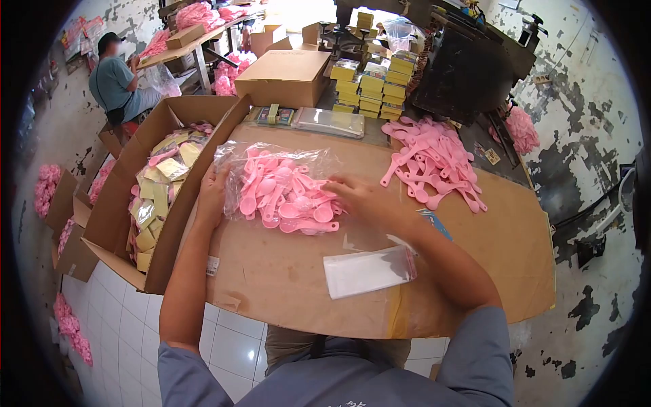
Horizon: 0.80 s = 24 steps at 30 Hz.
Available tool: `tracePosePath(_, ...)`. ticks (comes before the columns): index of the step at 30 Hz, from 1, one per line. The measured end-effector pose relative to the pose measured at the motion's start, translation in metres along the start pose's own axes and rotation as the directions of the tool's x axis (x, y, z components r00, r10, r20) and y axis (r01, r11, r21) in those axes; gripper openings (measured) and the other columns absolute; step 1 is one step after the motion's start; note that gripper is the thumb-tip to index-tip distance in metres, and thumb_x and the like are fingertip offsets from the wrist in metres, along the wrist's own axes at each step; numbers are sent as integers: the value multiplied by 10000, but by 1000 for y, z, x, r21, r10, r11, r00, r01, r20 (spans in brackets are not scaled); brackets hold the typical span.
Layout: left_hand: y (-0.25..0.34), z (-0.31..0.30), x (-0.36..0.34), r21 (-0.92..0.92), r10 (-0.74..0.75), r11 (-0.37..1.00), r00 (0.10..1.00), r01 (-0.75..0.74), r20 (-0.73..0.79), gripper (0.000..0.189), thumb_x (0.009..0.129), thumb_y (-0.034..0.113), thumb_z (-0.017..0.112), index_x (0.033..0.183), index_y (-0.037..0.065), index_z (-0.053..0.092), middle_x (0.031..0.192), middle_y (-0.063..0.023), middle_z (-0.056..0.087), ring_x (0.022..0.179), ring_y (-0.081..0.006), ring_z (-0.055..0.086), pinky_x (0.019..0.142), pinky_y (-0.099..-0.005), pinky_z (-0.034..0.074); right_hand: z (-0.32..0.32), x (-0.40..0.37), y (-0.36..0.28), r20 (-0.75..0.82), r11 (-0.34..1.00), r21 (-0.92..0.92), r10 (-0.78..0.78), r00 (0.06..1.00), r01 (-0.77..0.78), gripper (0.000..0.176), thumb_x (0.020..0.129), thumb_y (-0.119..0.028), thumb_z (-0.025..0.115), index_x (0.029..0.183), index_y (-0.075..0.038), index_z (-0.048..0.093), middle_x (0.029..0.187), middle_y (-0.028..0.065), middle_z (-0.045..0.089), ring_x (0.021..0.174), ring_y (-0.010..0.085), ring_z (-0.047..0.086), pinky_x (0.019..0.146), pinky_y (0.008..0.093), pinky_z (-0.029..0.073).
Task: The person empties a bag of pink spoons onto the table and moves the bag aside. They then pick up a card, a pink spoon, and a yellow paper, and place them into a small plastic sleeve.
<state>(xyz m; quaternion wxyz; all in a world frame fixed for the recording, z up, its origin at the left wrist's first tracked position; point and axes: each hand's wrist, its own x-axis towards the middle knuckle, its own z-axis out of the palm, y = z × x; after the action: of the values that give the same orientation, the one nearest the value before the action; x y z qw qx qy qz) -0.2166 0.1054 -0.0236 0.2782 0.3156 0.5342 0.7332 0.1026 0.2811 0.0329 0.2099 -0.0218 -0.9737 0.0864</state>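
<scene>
A clear plastic bag [229, 178] with a heap of pink plastic spoons [288, 193] lies on the cardboard-covered table in front of me. My left hand [213, 193] grips the bag's left edge, fingers closed on the film. At the heap's right side is my right hand [363, 200], its fingers bent together against the spoons or the bag; what they hold, if anything, is hidden. Farther right is a second, loose pile of pink spoons [434, 159]. A stack of flat clear plastic sleeves [369, 271] lies nearer my body.
On the left stands an open carton [173, 254] of small yellowish packets [152, 197]. Banded yellow card stacks [373, 85], a closed box [281, 74] and a clear plastic pack [330, 122] line the back. A person [115, 81] sits at far left near another table.
</scene>
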Motion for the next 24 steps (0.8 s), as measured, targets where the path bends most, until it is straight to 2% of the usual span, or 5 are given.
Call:
tracePosePath(11, 1, 2, -1, -10, 23, 1000, 1000, -23, 21, 373, 1069, 212, 552, 1374, -2, 569, 1255, -70, 668, 1097, -121, 629, 948, -278, 495, -43, -3, 16, -59, 960, 228, 182, 982, -164, 261, 923, -10, 666, 1181, -46, 656, 1103, 139, 688, 967, 287, 689, 826, 373, 548)
tracePosePath(14, -7, -5, 4, 11, 18, 1000, 1000, -19, 16, 371, 1071, 213, 548, 1372, -2, 569, 1258, -70, 667, 1102, -123, 629, 954, -280, 493, -77, -15, 25, -63, 868, 325, 415, 908, -375, 244, 936, 13, 607, 1169, -22, 669, 1113, 130, 685, 994, 280, 687, 826, 399, 542)
tracePosePath(16, -5, -5, 2, 29, 6, 1000, 1000, -6, 11, 371, 1071, 212, 547, 1372, -4, 569, 1261, -72, 666, 1107, -123, 627, 959, -281, 491, -90, -35, 60, -307, 927, 253, 347, 886, -276, 270, 942, 29, 610, 1194, -44, 674, 1069, 102, 687, 927, 205, 667, 809, 337, 530)
tracePosePath(18, 5, 2, -3, 52, -4, 999, 1000, 4, 9, 373, 1072, 212, 546, 1373, -6, 567, 1261, -73, 666, 1112, -123, 625, 961, -283, 490, -113, -50, 75, -434, 889, 147, 452, 780, -433, 283, 933, 17, 611, 1205, -37, 665, 1108, 133, 684, 969, 255, 671, 852, 353, 528)
tracePosePath(24, -5, -3, 3, 17, 21, 1000, 1000, -22, 15, 374, 1072, 207, 543, 1376, -10, 561, 1271, -78, 660, 1121, -122, 621, 959, -279, 490, -78, -66, 105, -454, 796, -423, 228, 861, -434, 395, 894, -49, 661, 1288, -35, 634, 1299, 155, 653, 1187, 350, 612, 1026, 428, 476)
